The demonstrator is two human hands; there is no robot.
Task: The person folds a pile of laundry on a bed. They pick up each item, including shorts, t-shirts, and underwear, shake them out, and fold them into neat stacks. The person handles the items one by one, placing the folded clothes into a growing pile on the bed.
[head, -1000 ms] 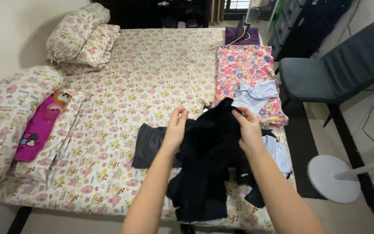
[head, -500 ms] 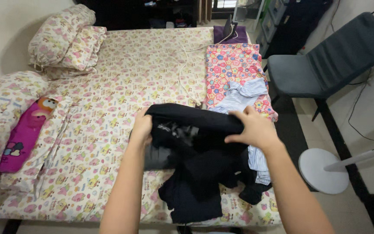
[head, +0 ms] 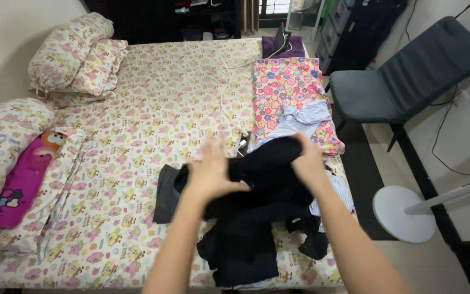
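Left hand: the left hand (head: 209, 170) is seen at the centre of the frame, blurred, fingers spread wide and flat over the black garment (head: 262, 179); whether the cloth is actually touched cannot be told.
Right hand: the right hand (head: 307, 160) is seen just right of centre, fingers closed on the upper edge of the black garment, which is gripped and bunched there.
Black garment: it is heaped at the lower centre of the frame, on the near right part of the bed (head: 153, 103), with one part hanging toward the bottom edge.
Grey cloth: a grey piece (head: 165, 195) is laid flat just left of the black heap, partly covered by it.
Striped shirt: a blue-striped shirt (head: 300, 117) is spread above the right hand, on the flowered blanket (head: 286, 81).
Cable: a white cable (head: 225, 92) is trailed across the sheet in the upper middle.
Pillows: patterned pillows (head: 72, 54) are piled at the upper left.
Chair: a grey chair (head: 403, 81) is placed at the upper right, beside the bed.
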